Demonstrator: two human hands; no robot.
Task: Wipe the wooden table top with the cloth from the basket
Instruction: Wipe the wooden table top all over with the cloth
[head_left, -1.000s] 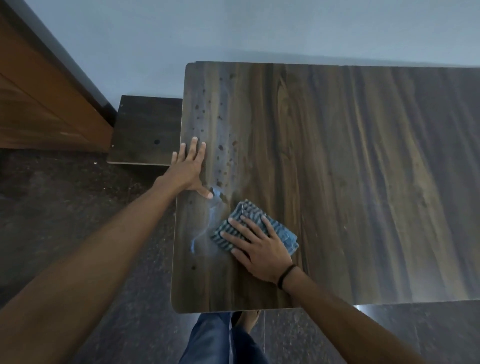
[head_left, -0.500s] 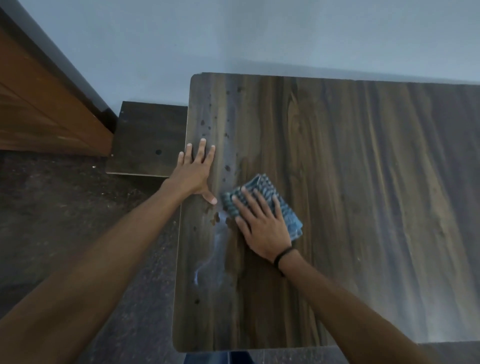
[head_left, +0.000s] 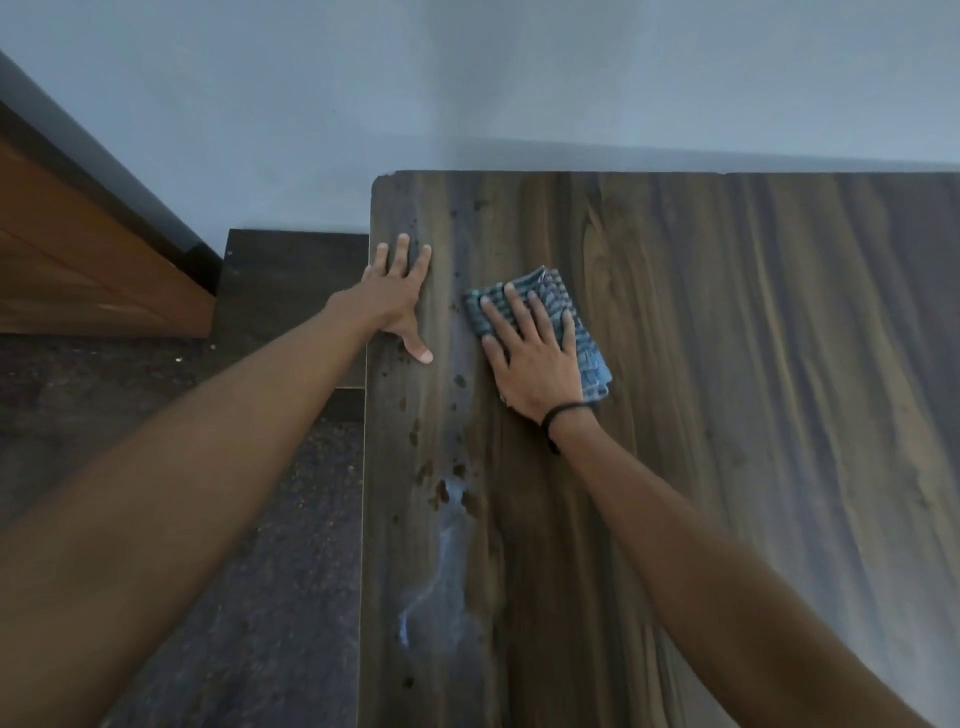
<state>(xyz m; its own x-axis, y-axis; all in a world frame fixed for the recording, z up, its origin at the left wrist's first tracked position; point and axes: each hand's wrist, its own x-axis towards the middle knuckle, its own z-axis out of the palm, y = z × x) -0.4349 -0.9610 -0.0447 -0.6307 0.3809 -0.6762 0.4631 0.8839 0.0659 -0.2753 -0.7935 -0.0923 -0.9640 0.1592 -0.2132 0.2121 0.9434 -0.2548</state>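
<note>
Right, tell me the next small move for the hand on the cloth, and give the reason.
Probably slide the right hand, flat on the folded blue cloth, a little toward the left hand and then back along the near strip. Dark spots and a pale smear lie on the table top between the hands and nearer the person, beside the cloth rather than under it.

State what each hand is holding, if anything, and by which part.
Neither hand grips anything. The right hand lies flat, fingers spread, on top of the folded blue cloth, pressing it to the table top. The left hand rests flat at the table's left edge.
</note>
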